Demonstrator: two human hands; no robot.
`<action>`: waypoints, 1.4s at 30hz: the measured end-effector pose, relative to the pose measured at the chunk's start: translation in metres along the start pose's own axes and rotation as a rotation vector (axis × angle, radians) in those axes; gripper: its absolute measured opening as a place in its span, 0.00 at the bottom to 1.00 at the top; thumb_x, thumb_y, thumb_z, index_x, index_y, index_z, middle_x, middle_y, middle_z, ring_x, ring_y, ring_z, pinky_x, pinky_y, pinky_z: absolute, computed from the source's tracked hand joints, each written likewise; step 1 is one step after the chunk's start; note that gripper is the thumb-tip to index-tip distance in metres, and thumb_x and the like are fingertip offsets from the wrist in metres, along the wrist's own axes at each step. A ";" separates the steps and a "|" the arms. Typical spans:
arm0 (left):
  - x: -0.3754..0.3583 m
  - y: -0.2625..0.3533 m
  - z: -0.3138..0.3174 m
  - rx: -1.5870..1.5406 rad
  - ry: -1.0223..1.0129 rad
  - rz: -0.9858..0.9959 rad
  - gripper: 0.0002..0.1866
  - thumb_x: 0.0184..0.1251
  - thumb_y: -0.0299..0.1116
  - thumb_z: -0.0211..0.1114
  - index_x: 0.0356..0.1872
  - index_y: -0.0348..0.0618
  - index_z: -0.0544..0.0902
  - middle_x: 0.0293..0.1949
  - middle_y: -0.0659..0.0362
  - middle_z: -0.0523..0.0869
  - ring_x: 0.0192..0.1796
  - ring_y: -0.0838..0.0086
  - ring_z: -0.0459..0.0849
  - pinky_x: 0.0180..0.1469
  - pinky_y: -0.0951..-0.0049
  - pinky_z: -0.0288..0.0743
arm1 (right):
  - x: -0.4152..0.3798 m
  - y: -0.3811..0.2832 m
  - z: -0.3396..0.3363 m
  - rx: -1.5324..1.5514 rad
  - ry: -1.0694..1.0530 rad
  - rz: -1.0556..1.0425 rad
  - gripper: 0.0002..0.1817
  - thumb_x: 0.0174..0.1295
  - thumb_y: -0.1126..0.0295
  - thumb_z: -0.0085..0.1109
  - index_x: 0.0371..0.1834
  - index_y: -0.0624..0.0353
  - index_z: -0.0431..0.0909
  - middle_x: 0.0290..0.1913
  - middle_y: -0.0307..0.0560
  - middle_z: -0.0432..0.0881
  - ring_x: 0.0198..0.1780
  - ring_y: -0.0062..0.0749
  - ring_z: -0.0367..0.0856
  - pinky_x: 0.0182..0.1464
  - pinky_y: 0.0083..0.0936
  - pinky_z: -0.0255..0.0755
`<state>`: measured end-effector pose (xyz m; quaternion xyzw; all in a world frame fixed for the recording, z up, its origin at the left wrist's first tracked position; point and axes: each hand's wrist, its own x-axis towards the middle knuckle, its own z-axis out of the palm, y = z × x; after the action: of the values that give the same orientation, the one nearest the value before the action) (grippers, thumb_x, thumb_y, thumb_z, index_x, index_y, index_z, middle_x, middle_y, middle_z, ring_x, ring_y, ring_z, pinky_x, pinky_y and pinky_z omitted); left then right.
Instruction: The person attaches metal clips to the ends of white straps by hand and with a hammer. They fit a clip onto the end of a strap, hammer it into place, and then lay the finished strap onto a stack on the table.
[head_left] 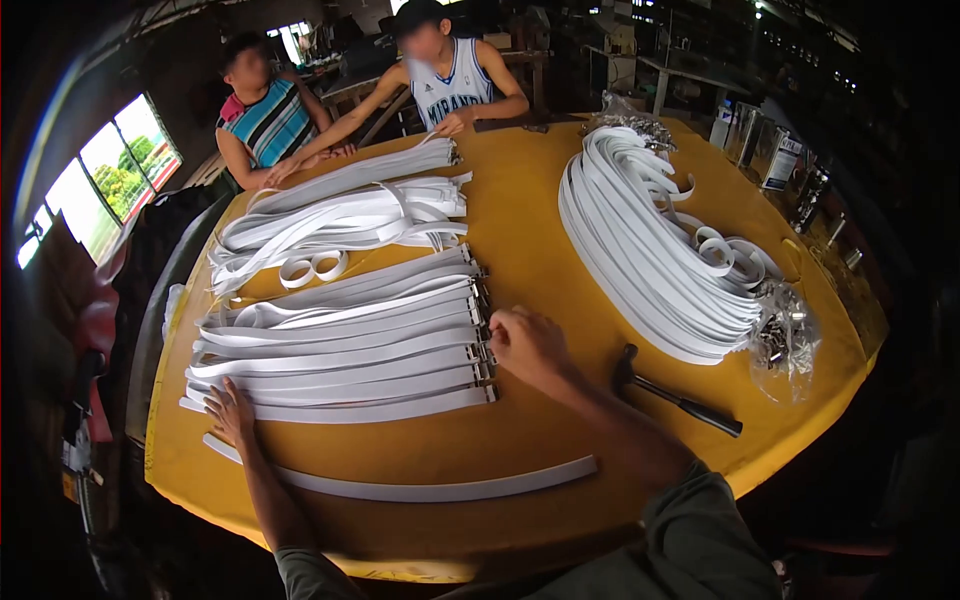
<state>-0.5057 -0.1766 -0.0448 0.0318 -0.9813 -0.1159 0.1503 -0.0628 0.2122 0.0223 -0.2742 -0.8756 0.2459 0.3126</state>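
My left hand lies with fingers spread on the left ends of a row of white straps. At the right ends of that row, beside the metal buckles, my right hand is curled; whatever its fingers hold, if anything, is hidden. One single white strap lies nearer to me, below the row. Behind the row are looser white straps and two small strap rings. A black-handled hammer rests to the right of my right forearm.
A large bundle of white straps curves across the right side of the yellow table. Plastic bags of metal parts sit at its ends. Cans stand at the right edge. Two people are at the far side, hands on straps.
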 end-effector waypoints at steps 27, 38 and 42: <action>-0.091 0.105 -0.067 -0.226 0.264 0.729 0.32 0.81 0.49 0.48 0.78 0.44 0.60 0.79 0.50 0.60 0.79 0.54 0.58 0.76 0.44 0.49 | -0.033 0.029 0.022 0.214 0.129 -0.106 0.33 0.73 0.44 0.48 0.61 0.67 0.70 0.58 0.67 0.73 0.60 0.62 0.73 0.63 0.55 0.65; -0.411 0.162 -0.189 -0.803 -0.545 1.255 0.18 0.60 0.26 0.73 0.53 0.38 0.85 0.53 0.47 0.87 0.50 0.56 0.86 0.53 0.60 0.79 | -0.145 0.091 -0.239 -0.105 0.511 0.145 0.06 0.63 0.70 0.62 0.37 0.60 0.82 0.37 0.52 0.86 0.37 0.52 0.86 0.40 0.42 0.80; -0.452 0.168 -0.185 -0.729 -0.717 1.353 0.25 0.54 0.25 0.76 0.56 0.43 0.84 0.57 0.48 0.84 0.54 0.51 0.82 0.57 0.57 0.77 | -0.179 0.149 -0.276 -0.474 0.384 0.482 0.05 0.62 0.73 0.58 0.39 0.60 0.80 0.38 0.58 0.85 0.42 0.55 0.85 0.43 0.45 0.79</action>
<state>-0.0241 -0.0097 0.0364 -0.6512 -0.6785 -0.3133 -0.1322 0.2913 0.2788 0.0474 -0.5776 -0.7442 0.0473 0.3320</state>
